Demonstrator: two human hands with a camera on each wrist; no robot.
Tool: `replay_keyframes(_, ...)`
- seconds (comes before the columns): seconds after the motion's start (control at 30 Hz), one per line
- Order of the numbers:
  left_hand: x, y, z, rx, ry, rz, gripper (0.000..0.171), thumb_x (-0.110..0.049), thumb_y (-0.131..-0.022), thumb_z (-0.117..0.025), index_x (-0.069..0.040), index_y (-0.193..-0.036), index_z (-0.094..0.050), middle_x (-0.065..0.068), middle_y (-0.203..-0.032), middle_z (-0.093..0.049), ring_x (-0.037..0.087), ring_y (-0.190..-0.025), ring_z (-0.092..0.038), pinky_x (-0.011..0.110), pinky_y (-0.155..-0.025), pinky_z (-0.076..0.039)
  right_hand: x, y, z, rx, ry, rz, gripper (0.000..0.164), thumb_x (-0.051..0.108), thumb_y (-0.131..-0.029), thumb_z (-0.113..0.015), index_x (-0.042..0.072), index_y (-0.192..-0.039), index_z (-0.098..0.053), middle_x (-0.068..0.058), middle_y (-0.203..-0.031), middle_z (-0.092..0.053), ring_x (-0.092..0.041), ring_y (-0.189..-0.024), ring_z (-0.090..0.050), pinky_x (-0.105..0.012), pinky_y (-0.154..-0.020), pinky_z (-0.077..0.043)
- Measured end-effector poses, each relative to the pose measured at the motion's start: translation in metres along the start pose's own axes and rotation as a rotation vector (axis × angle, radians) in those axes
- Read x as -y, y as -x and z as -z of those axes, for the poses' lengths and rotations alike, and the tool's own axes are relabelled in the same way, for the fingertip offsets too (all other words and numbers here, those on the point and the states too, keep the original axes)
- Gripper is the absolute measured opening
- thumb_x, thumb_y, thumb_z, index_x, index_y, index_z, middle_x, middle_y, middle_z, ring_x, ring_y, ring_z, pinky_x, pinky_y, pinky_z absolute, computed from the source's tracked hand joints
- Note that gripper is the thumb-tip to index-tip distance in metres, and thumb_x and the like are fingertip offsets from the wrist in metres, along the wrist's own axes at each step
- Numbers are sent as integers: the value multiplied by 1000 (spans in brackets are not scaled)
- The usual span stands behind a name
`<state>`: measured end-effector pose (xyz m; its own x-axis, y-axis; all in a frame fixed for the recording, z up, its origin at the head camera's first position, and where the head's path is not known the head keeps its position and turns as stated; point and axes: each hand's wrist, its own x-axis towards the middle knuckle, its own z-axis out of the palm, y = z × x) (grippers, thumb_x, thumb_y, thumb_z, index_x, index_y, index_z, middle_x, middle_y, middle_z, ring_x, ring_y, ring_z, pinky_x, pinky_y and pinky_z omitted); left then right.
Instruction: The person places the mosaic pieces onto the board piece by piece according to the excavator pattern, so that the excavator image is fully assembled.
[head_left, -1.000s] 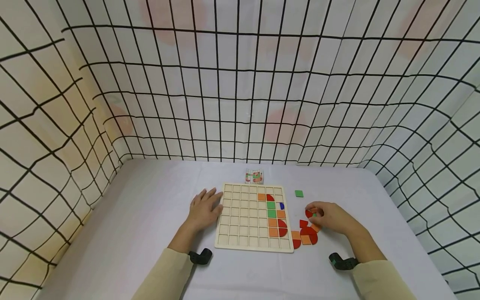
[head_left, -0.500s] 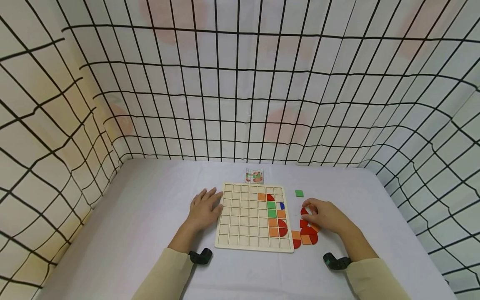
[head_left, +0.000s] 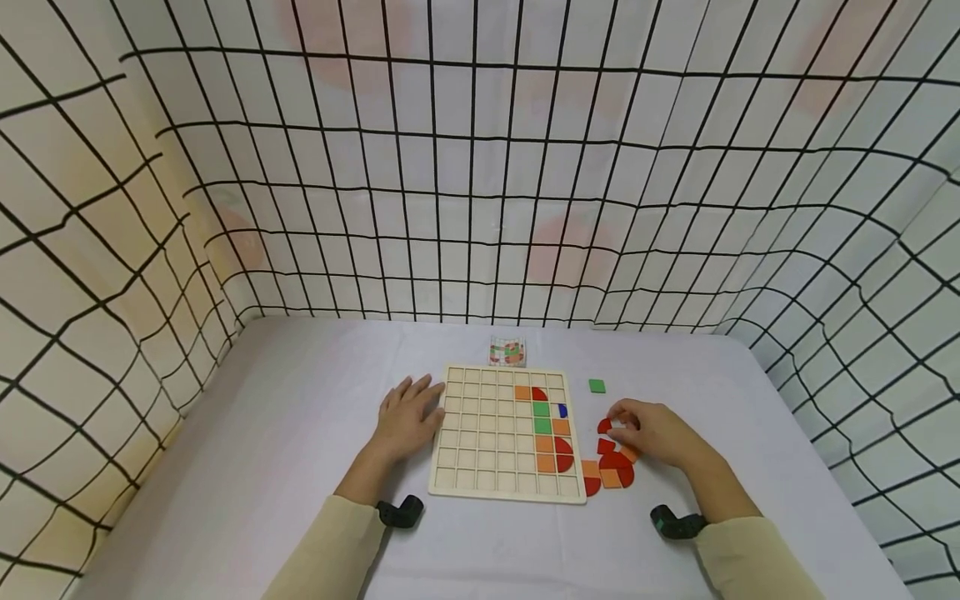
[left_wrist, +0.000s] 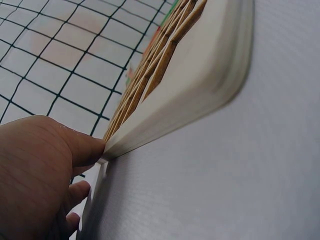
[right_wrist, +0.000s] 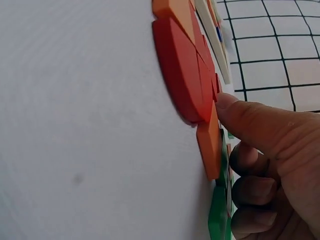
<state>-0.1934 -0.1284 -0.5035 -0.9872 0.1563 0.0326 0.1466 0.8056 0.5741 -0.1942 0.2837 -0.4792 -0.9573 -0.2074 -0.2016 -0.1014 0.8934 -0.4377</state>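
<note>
My left hand [head_left: 407,419] lies at the left edge of a pale wooden grid board [head_left: 477,433], fingers spread. In the left wrist view, its thumb [left_wrist: 90,149] touches the board's rim [left_wrist: 165,120]. My right hand [head_left: 654,429] is low over loose flat tiles right of the board. Thumb and index finger stand apart, their tips right at a red quarter-circle tile [head_left: 604,426]. Below it lie another red tile [head_left: 606,447], a larger red group [head_left: 617,463] and orange squares [head_left: 611,478]. In the right wrist view, green tiles [right_wrist: 218,212] show beside the curled fingers, mostly hidden from the head camera.
On the board's right side sit orange, red and green tiles [head_left: 542,409] and a small blue one [head_left: 562,410]. A printed pattern card [head_left: 507,352] stands behind the board. A single green square [head_left: 597,386] lies back right. Black wire grid [head_left: 472,196] encloses the white table.
My right hand has shifted a little left, then slightly back right. The red quarter tile now lies further left, at its fingertips. My left hand has stayed on the board's edge.
</note>
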Motion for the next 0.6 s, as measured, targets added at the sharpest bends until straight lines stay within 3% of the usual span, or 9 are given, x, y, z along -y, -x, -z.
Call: replay_keyframes(0.6, 0, 0, 2, 3, 0, 0, 50, -29, -102, -55, -16, -150, -52, 13, -164, -38, 42, -156, -21, 67, -124, -12, 16, -4, -2, -8, -31, -8, 31, 36, -93, -74, 13, -114, -66, -1, -71, -54, -15, -65, -53, -27, -56, -43)
